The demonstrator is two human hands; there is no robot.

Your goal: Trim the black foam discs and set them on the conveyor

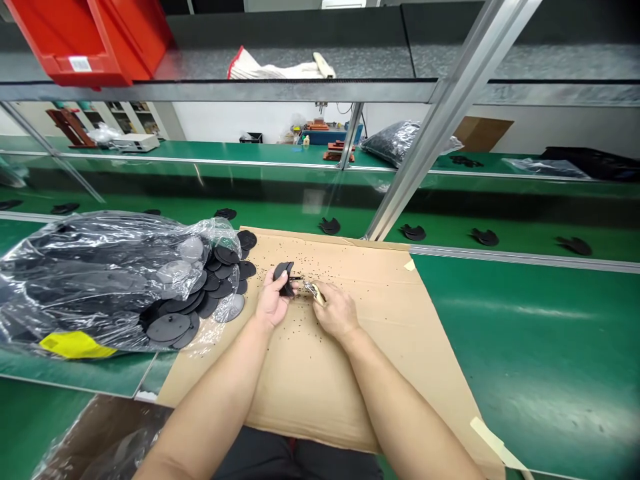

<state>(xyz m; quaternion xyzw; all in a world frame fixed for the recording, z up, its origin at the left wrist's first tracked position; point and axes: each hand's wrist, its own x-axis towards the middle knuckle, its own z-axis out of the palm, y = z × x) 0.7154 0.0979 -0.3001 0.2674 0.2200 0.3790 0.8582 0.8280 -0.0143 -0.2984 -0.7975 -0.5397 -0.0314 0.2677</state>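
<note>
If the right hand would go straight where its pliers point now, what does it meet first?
Probably the thin stub jutting from the black pieces in the left hand; the pliers in the right hand look close, but depth is unclear.

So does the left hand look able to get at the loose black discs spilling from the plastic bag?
Probably yes, once freed: the left hand is close beside the black discs, with nothing solid between, though it currently holds a black part.
</note>
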